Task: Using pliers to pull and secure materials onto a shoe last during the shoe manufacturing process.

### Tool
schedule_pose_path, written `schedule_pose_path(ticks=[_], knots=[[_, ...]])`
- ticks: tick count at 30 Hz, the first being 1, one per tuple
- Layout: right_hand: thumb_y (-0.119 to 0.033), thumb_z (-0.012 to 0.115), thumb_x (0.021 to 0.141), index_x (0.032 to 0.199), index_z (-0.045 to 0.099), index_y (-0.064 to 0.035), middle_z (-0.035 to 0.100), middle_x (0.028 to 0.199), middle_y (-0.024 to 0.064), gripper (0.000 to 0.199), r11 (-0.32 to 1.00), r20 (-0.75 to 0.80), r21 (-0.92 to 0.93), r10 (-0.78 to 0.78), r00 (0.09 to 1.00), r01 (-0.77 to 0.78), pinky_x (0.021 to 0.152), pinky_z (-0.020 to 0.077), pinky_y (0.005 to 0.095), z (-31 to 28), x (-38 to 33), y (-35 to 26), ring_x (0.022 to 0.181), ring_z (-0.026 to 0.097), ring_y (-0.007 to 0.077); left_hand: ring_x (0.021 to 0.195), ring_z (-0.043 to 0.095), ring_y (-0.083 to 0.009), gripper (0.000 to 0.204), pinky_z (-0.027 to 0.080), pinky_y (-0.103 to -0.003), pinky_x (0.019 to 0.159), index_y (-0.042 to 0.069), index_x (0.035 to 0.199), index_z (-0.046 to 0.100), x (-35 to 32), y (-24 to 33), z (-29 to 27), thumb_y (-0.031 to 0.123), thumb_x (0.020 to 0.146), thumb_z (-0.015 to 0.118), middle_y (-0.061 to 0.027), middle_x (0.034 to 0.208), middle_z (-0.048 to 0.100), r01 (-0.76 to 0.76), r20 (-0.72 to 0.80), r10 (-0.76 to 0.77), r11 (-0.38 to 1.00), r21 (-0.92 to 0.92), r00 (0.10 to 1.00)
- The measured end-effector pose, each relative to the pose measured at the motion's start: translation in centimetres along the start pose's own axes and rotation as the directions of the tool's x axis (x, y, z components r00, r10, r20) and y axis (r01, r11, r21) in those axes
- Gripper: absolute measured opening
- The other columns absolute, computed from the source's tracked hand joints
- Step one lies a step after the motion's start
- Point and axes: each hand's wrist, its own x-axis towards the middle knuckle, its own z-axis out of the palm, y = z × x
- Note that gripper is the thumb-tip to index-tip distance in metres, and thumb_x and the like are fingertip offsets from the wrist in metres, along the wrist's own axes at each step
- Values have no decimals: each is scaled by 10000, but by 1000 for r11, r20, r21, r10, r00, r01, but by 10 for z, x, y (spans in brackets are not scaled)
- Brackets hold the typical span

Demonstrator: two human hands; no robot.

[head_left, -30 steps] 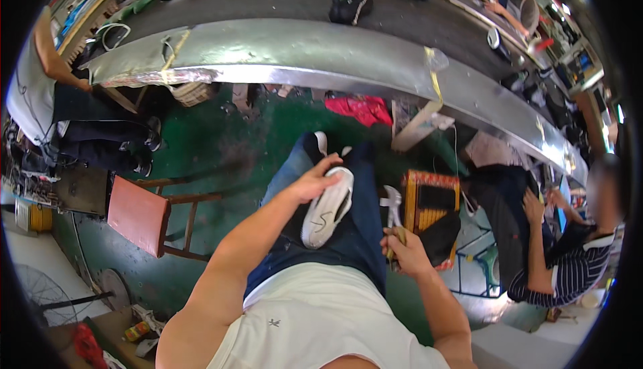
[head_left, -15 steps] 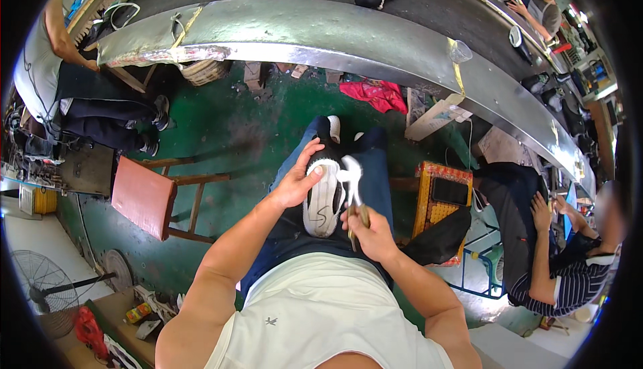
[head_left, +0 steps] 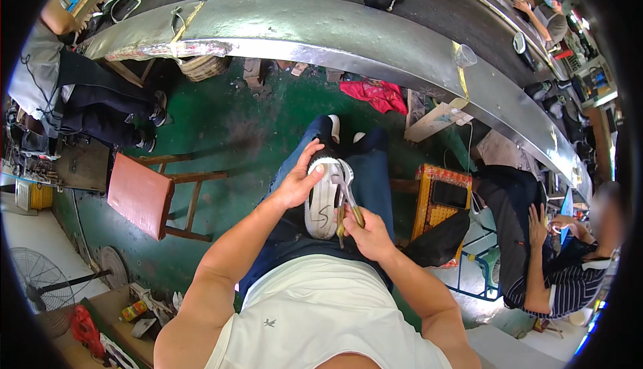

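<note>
On my lap lies a shoe (head_left: 321, 201), bottom upward, with a pale sole that carries a dark pen mark and a dark upper showing at the far end. My left hand (head_left: 297, 183) wraps round its far left side, thumb on the sole. My right hand (head_left: 370, 236) is closed on the brass-coloured handles of metal pincers (head_left: 347, 180). Their steel head is at the shoe's far right edge and seems to touch it. Whether the jaws grip the upper's edge I cannot make out.
Ahead runs a long metal-edged bench (head_left: 321, 21) with shoes on it. A pink-topped stool (head_left: 138, 196) stands left, a woven seat with a dark phone (head_left: 450, 193) right. One person (head_left: 569, 275) sits at the right; another (head_left: 40, 67) stands at the left.
The pincers, blurred beside the shoe before, have turned and come to the shoe's far right edge. My left hand and the shoe have hardly moved.
</note>
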Motion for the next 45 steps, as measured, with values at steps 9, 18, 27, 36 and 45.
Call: schedule_pose_path(ticks=[9,18,27,36,45], knots=[[-214,557,1046,1169,611,-20,668,997,73,236,946,134,121,284,949,-300,878,554,331,-35,8,-42,984,672,206,1536,232,-300,575,212,-393,1231,98,1520,384,17,-6,14,387,1047,540,-186,1643,249,101,84,-111,988,113,990],[-147,596,978,1017,579,28,682,913,251,181,793,-56,-605,41,998,-67,708,557,430,-54,56,20,744,697,351,1026,646,-170,408,552,-336,882,144,1416,509,51,-51,29,237,1031,608,-79,1174,651,378,104,-363,877,-298,926],[-164,613,961,1106,603,33,704,948,213,245,853,-168,-520,-57,984,-40,765,545,437,-59,65,32,841,693,349,1019,646,-195,426,534,-336,872,54,1314,586,78,-53,44,219,933,681,-112,1147,670,451,-69,-469,874,-180,881],[-253,703,919,1216,659,5,679,1090,153,396,789,-15,-613,34,999,-37,882,533,379,-81,-33,0,948,679,304,1044,643,-170,386,539,-331,906,83,1361,571,52,-41,37,165,992,650,-79,1209,653,404,-74,-432,882,-244,899],[-626,397,1041,1219,642,-23,705,1086,124,675,568,351,629,400,846,-530,760,587,366,-52,4,4,914,701,243,1522,90,-548,1093,210,-511,1225,2,1598,78,2,71,54,108,797,813,-368,1636,43,-521,198,490,715,466,849]])
